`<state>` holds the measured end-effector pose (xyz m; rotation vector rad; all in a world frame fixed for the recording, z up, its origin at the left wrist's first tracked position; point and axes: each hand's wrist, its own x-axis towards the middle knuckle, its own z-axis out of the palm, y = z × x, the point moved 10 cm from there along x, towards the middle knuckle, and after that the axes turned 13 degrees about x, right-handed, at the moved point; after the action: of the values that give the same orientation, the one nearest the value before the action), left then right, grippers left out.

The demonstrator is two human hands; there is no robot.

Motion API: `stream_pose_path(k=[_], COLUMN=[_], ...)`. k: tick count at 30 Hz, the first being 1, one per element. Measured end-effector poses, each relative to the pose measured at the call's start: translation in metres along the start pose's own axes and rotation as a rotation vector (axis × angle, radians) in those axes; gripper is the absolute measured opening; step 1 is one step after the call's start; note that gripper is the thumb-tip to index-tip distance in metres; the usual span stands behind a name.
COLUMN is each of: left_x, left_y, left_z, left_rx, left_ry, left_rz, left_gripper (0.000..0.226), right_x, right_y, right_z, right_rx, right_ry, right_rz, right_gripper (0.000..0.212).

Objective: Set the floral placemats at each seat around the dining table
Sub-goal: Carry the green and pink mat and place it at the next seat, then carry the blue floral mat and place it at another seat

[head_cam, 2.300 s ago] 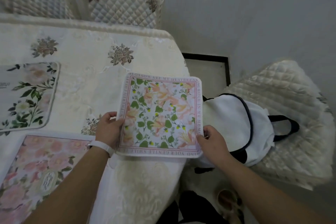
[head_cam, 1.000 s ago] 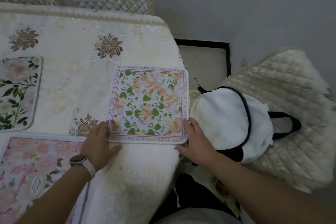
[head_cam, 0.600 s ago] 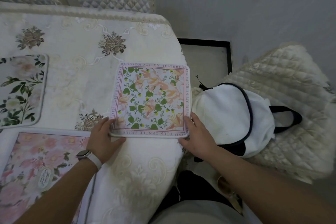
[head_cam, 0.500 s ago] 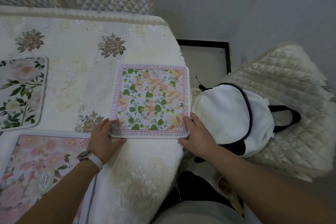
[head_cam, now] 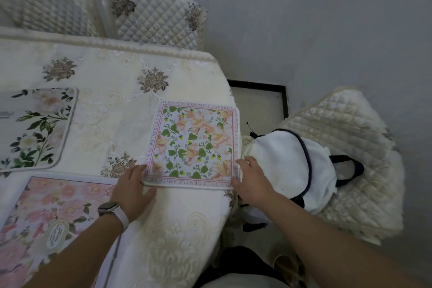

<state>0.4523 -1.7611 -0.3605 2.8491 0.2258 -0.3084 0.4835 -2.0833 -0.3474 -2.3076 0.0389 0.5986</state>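
A square floral placemat with green leaves, peach flowers and a lettered pink border lies flat on the cream embroidered tablecloth, close to the table's right edge. My left hand, a watch on its wrist, rests flat on the cloth with its fingertips against the mat's near left corner. My right hand touches the near right corner, fingers spread over the edge. Neither hand lifts the mat.
A pink rose placemat lies at the near left and a white placemat with green leaves beyond it. A white backpack sits on a quilted chair at the right. Two quilted chairs stand behind the table.
The placemat, first held above the table's corner in both hands, now lies flat on the cloth. Both hands have slid to its near corners and stayed there.
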Motion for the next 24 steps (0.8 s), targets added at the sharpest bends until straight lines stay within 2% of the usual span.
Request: stream_pose_path(k=[3, 8, 12, 16, 20, 24], left_x=[-0.018, -0.049, -0.065, -0.096, -0.136, -0.182], left_y=[-0.003, 0.002, 0.01, 0.014, 0.009, 0.001], left_z=[-0.019, -0.055, -0.095, -0.123, -0.135, -0.144], left_rx=[-0.074, -0.076, 0.091, 0.331, 0.479, 0.463], left_ry=[0.045, 0.122, 0.215, 0.241, 0.182, 0.214], left_rz=[-0.037, -0.016, -0.023, -0.05, -0.188, -0.342], left_gripper=[0.062, 0.052, 0.034, 0.05, 0.051, 0.049], right_x=[-0.003, -0.006, -0.008, -0.018, -0.038, -0.054], right_y=[-0.008, -0.045, -0.096, -0.151, -0.196, -0.215], right_z=[-0.018, -0.035, -0.031, -0.012, 0.005, 0.024], right_rx=[-0.031, -0.055, -0.121, -0.241, -0.335, -0.395], right_ry=[0.008, -0.032, -0.086, -0.17, -0.244, -0.304], right_rz=[-0.026, -0.156, -0.336, -0.577, -0.821, -0.993], right_gripper=[0.057, 0.039, 0.031, 0.034, 0.037, 0.039])
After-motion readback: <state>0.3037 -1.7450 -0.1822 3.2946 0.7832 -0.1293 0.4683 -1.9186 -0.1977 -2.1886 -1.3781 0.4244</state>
